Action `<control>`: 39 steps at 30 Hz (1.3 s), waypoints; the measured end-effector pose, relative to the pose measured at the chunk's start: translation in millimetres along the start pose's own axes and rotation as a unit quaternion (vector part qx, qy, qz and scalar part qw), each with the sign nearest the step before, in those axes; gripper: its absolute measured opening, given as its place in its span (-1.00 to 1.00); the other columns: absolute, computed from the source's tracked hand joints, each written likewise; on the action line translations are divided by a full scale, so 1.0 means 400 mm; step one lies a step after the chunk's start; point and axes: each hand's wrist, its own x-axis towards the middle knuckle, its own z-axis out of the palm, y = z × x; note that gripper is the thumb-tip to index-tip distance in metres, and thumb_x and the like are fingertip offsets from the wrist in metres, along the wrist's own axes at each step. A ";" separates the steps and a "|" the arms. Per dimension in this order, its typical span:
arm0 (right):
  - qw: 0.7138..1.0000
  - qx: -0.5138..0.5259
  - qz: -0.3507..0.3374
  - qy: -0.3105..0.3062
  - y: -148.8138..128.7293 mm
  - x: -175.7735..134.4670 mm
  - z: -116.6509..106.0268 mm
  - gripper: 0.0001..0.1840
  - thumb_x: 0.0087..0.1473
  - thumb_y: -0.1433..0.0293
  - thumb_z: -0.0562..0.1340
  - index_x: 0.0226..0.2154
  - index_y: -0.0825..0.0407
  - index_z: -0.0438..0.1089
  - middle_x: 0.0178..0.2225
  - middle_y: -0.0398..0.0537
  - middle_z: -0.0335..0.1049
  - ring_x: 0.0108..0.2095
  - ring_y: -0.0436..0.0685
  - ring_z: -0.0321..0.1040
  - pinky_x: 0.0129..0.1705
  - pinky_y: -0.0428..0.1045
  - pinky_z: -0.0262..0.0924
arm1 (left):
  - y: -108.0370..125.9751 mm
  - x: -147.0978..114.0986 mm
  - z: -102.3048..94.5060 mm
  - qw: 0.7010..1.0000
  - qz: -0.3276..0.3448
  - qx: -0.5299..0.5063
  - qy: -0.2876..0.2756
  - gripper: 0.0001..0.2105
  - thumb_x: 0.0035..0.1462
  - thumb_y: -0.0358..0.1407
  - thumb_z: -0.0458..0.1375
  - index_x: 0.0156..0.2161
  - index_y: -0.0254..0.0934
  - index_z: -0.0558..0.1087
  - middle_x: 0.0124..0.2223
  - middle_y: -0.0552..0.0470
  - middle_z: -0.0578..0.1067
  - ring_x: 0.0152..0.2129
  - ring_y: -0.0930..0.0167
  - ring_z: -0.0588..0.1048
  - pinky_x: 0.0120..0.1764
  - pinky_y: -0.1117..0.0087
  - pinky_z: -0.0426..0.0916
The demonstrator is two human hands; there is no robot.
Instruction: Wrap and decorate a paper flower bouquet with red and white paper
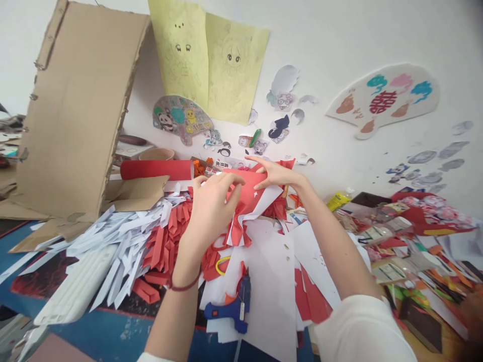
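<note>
Red paper (245, 195) is apparently being shaped between the left hand (216, 208), fingers curled, grip unclear, and the spread-fingered right hand (281, 174); its edges should seemingly be steadied.

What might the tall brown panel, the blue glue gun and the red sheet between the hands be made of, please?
Brown panel: probably cardboard, matte, with ragged edges. Blue glue gun: likely hard plastic, smooth and moulded-looking. Red sheet: seemingly smooth paper, since it bends and looks thin.
</note>
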 end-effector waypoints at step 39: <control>0.880 -0.189 0.267 0.344 0.070 -0.796 0.666 -0.63 0.35 0.31 0.04 0.05 0.01 0.46 -0.11 0.07 0.48 -0.10 0.23 0.39 -0.01 0.13 0.28 | -0.111 -0.557 0.072 0.948 0.158 0.223 -0.164 -0.80 0.38 -0.35 -0.03 -0.11 -0.27 0.46 -0.21 -0.04 0.60 -0.33 0.27 0.54 -0.12 0.17 0.18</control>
